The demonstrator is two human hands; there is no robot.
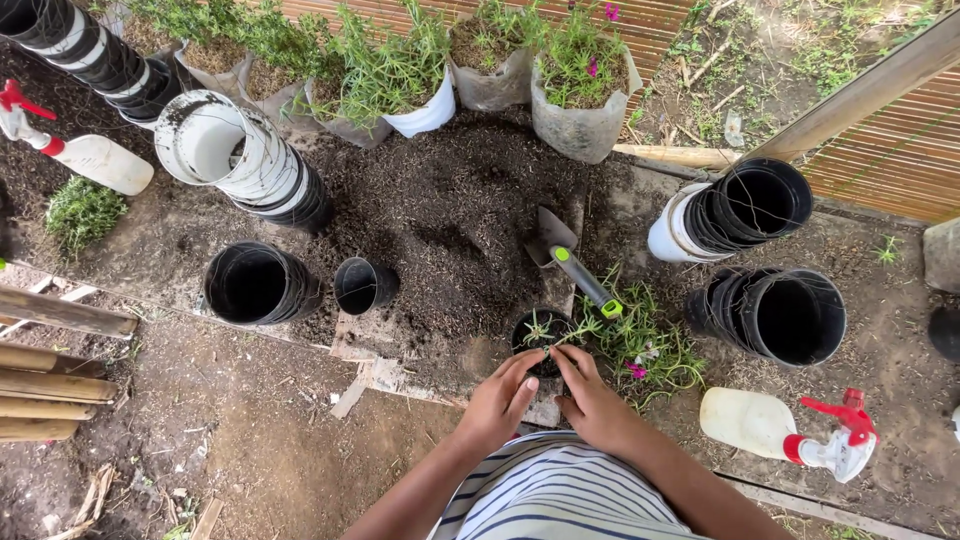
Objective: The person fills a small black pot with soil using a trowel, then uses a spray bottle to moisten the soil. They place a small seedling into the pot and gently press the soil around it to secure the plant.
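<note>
Both hands at small black pot (541, 338), near centre of scene. Left hand (497, 402) cupped on pot's near-left rim, fingers curled loosely, holding the pot. Right hand (590, 398) on near-right rim, fingertips pinched in toward the seedling (545, 328) standing in the pot; cannot tell if it actually grips the stem or just presses soil beside it

To do this step well, judging from the pose: keep left hand steadying the pot so it does not tip, press soil gently around the stem with right fingertips, keep the plantlet upright and centred, don't crush the thin leaves

Just right of the pot lies a loose bunch of cuttings (645, 345) with pink flowers, touching right-hand side. Trowel (568, 262) with grey and green handle lies just beyond the pot, blade in the soil heap (440, 215)

Surface: low boards on the ground, covered with dark potting mix; bare dirt floor (250, 440) around. No desk. Empty black pot (362, 285) and larger pot stack (258, 285) to the left, white-and-black stack (240, 160) far left, 2 more pot stacks (775, 315) on the right. Spray bottle (785, 428) with red trigger near right, another (85, 155) far left. Row of bagged plants (400, 75) along far edge, bamboo screen (900, 150) behind, bamboo poles (50, 385) near left. Outdoor daylight, garden nursery setting
</note>
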